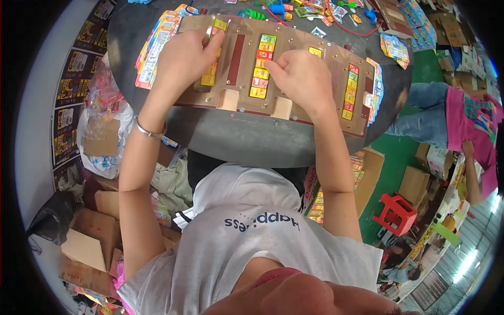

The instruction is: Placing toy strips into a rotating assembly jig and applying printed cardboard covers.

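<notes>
Nearest the camera, the person's grey shirt (247, 236) fills the lower middle of the view, with both forearms rising from it toward a dark round surface (247, 139). A metal bracelet (149, 130) sits on the left wrist.

On the surface lies a flat brown board (236, 63) with long vertical slots. Both hands work on this board, set apart from each other.

- The left hand (184, 58) rests on the board's left part. Its fingers are curled and pinch a small yellow card (219, 24) at the top of the left slot, above a column of yellow cards (209, 73).
- The right hand (299, 76) rests near the board's middle. Its fingers are bent inward; whether they grip anything cannot be told. It lies just beside the centre column of coloured cards (262, 65).
- A further column of cards (350, 92) fills the slot near the board's right edge.

A stack of printed sheets (155, 50) lies beside the board's left end. Beyond the board, loose colourful packets (315, 10) are scattered on the far part of the surface.

To the right, on the green floor (399, 152), stand a red stool (395, 212) and cardboard boxes (415, 184).
</notes>
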Available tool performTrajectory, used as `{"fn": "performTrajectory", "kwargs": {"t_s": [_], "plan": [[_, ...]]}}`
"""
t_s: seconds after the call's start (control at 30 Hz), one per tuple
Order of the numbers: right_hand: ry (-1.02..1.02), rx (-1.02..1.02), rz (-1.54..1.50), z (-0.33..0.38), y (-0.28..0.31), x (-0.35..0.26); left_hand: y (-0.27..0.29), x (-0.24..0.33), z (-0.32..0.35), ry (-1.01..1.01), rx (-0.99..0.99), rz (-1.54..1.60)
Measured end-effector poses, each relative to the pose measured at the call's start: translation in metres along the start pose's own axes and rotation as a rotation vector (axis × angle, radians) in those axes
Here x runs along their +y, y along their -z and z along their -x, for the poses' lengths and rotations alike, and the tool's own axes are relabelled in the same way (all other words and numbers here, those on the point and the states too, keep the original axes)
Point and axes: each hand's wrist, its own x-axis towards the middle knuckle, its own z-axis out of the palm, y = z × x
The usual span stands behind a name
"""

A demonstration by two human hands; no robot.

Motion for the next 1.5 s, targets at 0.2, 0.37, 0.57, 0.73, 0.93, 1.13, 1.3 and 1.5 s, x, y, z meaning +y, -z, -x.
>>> {"fn": "performTrajectory", "kwargs": {"t_s": [0.2, 0.37, 0.57, 0.73, 0.93, 1.13, 1.3, 1.5], "plan": [[0.151, 0.263, 0.098, 0.024, -0.004, 0.003, -0.004, 0.005, 0.033, -0.214, 0.37, -0.173], [-0.114, 0.782, -0.166, 0.059, 0.053, 0.099, 0.014, -0.044, 0.023, -0.535, 0.313, 0.084], [-0.341, 0.255, -0.209, 0.057, 0.078, 0.277, -0.005, -0.183, -0.038, 0.076, 0.202, 0.174], [-0.365, 0.365, -0.047, 0.063, 0.061, 0.27, -0.015, -0.145, -0.028, 0.185, 0.344, 0.014], [-0.256, 0.603, 0.262, 0.07, 0.06, 0.229, -0.015, -0.141, -0.029, -0.015, 0.399, -0.267], [-0.24, 0.66, -0.761, 0.106, 0.11, 0.212, -0.015, -0.135, -0.03, 0.179, 0.326, -0.002], [-0.202, 0.053, -0.928, 0.099, 0.092, 0.179, 0.023, -0.174, -0.024, 0.122, 0.339, -0.057], [-0.245, 0.094, -0.796, 0.078, 0.071, 0.178, 0.006, 0.041, 0.013, -0.044, 0.211, 1.002]]}}
